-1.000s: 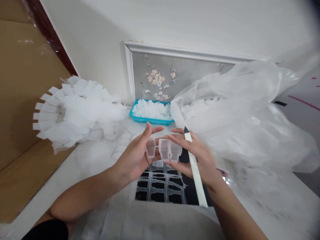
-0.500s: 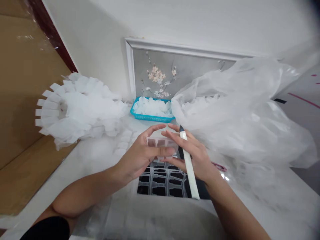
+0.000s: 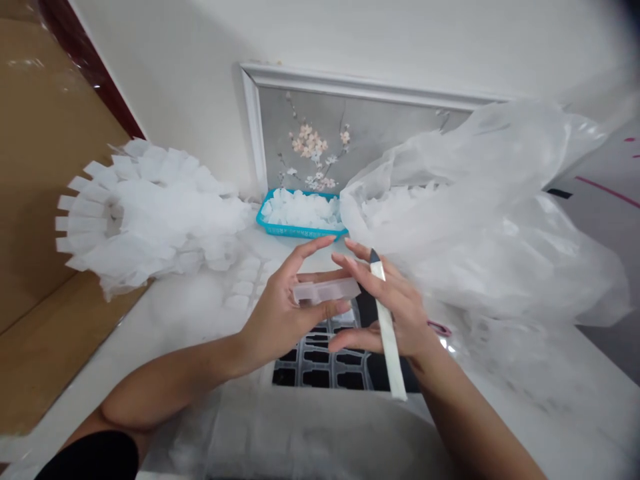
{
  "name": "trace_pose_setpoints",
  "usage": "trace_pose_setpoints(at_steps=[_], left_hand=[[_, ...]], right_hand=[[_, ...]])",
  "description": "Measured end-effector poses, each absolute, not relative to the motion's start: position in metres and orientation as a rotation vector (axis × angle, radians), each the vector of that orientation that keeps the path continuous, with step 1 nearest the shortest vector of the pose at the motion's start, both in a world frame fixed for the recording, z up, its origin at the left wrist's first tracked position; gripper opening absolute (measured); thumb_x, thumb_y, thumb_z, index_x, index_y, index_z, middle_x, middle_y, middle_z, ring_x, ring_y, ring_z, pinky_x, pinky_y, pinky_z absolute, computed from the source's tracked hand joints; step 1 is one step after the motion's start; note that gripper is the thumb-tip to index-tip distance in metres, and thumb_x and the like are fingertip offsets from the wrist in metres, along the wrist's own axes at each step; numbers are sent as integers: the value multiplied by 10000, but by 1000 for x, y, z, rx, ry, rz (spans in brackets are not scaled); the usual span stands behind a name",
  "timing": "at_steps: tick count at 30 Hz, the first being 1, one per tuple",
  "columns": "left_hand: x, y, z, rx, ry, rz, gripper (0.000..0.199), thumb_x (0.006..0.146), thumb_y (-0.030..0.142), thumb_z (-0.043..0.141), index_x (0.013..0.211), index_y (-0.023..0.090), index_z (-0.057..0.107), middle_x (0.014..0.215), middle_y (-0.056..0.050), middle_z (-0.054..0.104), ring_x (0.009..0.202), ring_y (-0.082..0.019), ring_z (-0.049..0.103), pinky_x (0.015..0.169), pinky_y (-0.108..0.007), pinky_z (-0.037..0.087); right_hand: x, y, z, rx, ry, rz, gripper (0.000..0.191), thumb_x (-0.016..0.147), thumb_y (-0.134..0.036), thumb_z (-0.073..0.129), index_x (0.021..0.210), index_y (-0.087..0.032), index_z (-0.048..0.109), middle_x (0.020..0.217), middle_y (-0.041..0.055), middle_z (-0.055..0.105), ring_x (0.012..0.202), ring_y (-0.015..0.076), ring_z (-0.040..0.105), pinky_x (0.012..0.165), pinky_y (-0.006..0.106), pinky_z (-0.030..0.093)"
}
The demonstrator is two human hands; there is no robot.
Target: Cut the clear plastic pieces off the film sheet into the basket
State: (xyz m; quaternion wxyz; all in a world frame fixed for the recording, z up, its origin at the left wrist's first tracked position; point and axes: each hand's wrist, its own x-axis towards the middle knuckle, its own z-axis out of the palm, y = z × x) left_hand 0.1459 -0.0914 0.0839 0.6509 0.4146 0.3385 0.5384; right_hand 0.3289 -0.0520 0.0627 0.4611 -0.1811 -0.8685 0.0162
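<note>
My left hand [image 3: 283, 313] grips a small frosted, translucent plastic piece [image 3: 327, 291] between thumb and fingers, its edge turned towards me. Across from it, my right hand [image 3: 393, 300] has a slim white stick [image 3: 390, 350] with a dark pointed tip held against its fingers. The stick's kind I cannot tell. The right thumb and forefinger stand apart, close to the piece's right end. Beneath both hands lies a clear plastic tray [image 3: 330, 363] of several cells over a black surface, partly hidden by the fingers.
Behind the hands stands a blue basket [image 3: 303, 232] full of whitish pieces. A large clear plastic bag [image 3: 500, 220] fills the right side. Stacked white pieces [image 3: 150, 213] lie at the left beside a cardboard box [image 3: 45, 200]. A pink-handled tool [image 3: 440, 328] lies right of my hand.
The plastic piece has turned from showing its face to showing its edge. My right thumb has moved down, away from the piece, and the right hand has shifted slightly right.
</note>
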Motion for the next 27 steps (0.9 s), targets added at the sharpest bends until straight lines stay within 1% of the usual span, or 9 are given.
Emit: trace_pose_setpoints(at_steps=[4,8,10,14,17,19,21,24,27], left_hand=[[149,-93,80,924,741,1251,780,567,-8,835,1256,284,615,992,-54,752,1027,-283,695,879,-334,549],[149,-95,76,1062,787,1241,784,603,13,825,1291,299,582,951,-44,760,910,-255,722,863,-340,549],[148,-95,75,1109,805,1237,771,624,21,816,1298,308,573,951,-41,760,897,-253,722,851,-342,549],[150,-96,71,1011,757,1266,755,587,0,829,1245,300,612,991,-51,752,1038,-284,688,915,-358,531],[152,-97,68,974,752,1288,731,580,13,840,1223,292,632,1007,-61,747,1106,-283,661,977,-365,507],[153,-96,66,1110,771,1291,651,622,57,833,1204,286,651,1068,-64,735,1126,-265,650,999,-356,495],[152,-86,63,1322,809,1308,478,695,131,806,1141,263,694,1131,-66,715,1122,-241,644,1010,-332,481],[146,-45,58,1519,960,1513,253,812,259,729,1063,232,715,1163,-63,689,1141,-212,617,1045,-305,432],[136,28,53,1524,1107,1854,308,875,358,656,1148,216,640,1199,-70,653,1147,-212,600,1016,-318,438]], right_hand=[[331,-52,66,-404,-2072,9,881,735,-529,785,1487,-268,407,1253,82,674,1258,340,563,1042,562,494],[333,-52,67,-394,-2057,17,752,740,-462,805,1412,-307,507,1280,59,668,1221,322,597,1037,566,499],[334,-52,66,-406,-2061,12,667,740,-434,814,1352,-331,568,1274,38,673,1236,321,586,1030,566,504],[335,-52,65,-434,-2081,22,414,777,-392,791,1176,-341,694,1240,22,694,1260,318,568,1028,564,502],[335,-52,67,-436,-2096,21,287,808,-368,766,1089,-321,732,1186,29,719,1258,309,571,1011,541,519],[337,-52,69,-461,-2092,17,276,814,-353,762,1086,-315,732,1161,31,728,1253,306,576,1000,534,526],[341,-53,71,-497,-2083,15,328,807,-352,769,1126,-299,719,1161,44,727,1258,309,569,1000,530,523],[353,-56,64,-552,-2055,30,350,830,-344,744,1165,-255,701,1119,73,734,1171,290,621,957,489,542],[367,-60,37,-655,-2032,108,243,911,-310,633,1122,-218,709,950,72,751,925,230,679,795,393,581]])
